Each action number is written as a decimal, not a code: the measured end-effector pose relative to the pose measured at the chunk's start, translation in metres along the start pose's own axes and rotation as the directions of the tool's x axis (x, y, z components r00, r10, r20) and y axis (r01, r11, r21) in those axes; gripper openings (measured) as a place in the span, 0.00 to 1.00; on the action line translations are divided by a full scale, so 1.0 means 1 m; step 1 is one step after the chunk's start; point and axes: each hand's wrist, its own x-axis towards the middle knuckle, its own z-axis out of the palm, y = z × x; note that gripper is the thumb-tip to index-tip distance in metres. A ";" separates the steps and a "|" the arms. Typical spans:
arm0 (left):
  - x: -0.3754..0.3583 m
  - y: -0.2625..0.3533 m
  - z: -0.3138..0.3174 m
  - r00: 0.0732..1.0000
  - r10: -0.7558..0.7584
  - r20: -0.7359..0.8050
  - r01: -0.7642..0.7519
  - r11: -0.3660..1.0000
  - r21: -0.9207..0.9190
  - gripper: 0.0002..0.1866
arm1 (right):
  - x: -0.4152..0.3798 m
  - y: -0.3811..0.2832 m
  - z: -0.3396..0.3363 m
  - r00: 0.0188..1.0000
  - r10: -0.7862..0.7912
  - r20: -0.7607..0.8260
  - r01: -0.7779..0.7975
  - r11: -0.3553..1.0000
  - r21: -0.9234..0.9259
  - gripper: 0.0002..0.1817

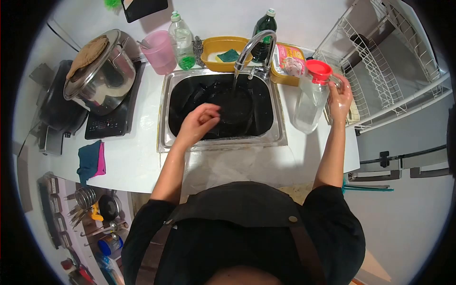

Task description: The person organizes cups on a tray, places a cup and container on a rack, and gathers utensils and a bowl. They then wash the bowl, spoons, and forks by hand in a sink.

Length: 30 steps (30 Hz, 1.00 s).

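My right hand is wrapped round the handle of a clear pitcher with a red lid. The pitcher is at the counter just right of the sink. Over the left part of the sink, my left hand holds nothing, its fingers loosely bent and the thumb apart. Water runs from the curved faucet into the dark basin, where a black round vessel sits under the stream.
Behind the sink stand a yellow tub with a green sponge, a green soap bottle and a dark bottle. A pink cup and a steel pot are left; a white dish rack is right.
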 end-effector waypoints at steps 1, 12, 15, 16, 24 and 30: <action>0.009 0.008 0.007 0.998 0.018 0.061 -0.023 0.997 0.075 0.17 | 0.002 -0.007 0.001 0.993 0.085 0.087 -0.080 0.995 -0.063 0.14; 0.088 0.022 0.086 0.830 0.424 0.362 -0.490 0.864 0.113 0.27 | -0.022 -0.055 0.049 0.615 0.233 0.753 0.142 0.907 -0.397 0.14; 0.085 0.015 0.090 0.798 0.513 0.316 -0.575 0.805 0.145 0.29 | -0.024 -0.065 0.055 0.586 0.299 0.753 0.163 0.867 -0.471 0.15; 0.084 0.012 0.093 0.823 0.480 0.305 -0.545 0.819 0.180 0.29 | -0.026 -0.066 0.058 0.574 0.326 0.751 0.172 0.849 -0.500 0.15; 0.082 0.002 0.085 0.892 0.263 0.367 -0.371 0.891 0.261 0.29 | -0.030 -0.032 0.064 0.497 0.341 0.798 0.235 0.832 -0.502 0.16; 0.103 -0.012 0.083 0.887 0.256 0.385 -0.286 0.958 0.023 0.27 | -0.028 -0.038 0.054 0.598 0.310 0.740 0.160 0.858 -0.489 0.16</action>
